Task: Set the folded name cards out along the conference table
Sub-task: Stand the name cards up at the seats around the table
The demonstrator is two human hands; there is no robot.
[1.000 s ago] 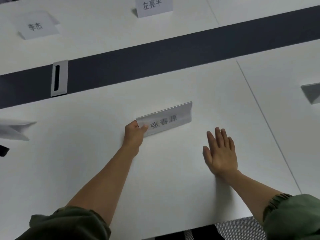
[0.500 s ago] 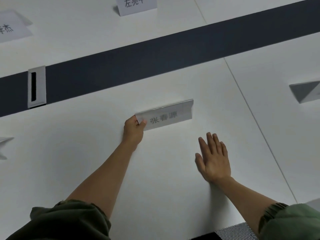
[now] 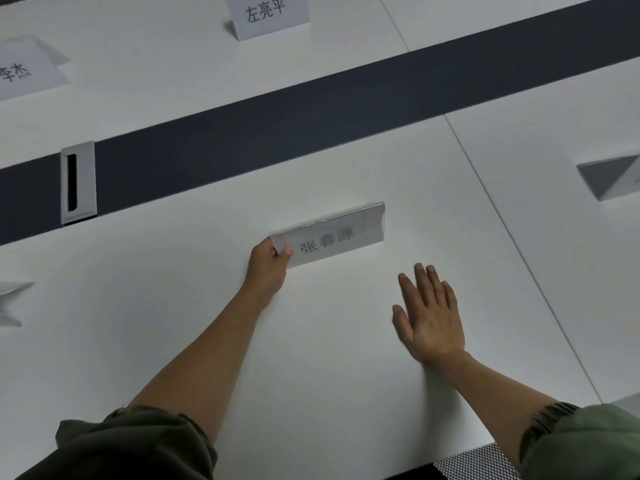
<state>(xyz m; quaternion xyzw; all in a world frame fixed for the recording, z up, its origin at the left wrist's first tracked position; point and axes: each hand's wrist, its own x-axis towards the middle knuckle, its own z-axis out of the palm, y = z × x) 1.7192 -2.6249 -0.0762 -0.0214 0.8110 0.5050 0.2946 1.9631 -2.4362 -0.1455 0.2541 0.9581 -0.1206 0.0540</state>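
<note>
On the white tabletop (image 3: 207, 323), this side of the dark centre strip (image 3: 311, 126), the name card (image 3: 332, 237) sat with its left end pinched in the grip of the left hand (image 3: 268, 271); the right hand (image 3: 431, 320) lay flat nearby, fingers straight, holding nothing; the step seemed to be squaring this card; next, a clean release without tipping it; open room lay all round, the neighbouring card (image 3: 613, 180) well apart to the right, the near edge under the forearms.

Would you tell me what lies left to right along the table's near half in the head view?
Left-edge folded card, left hand, held name card, right hand, right-edge folded card.
</note>
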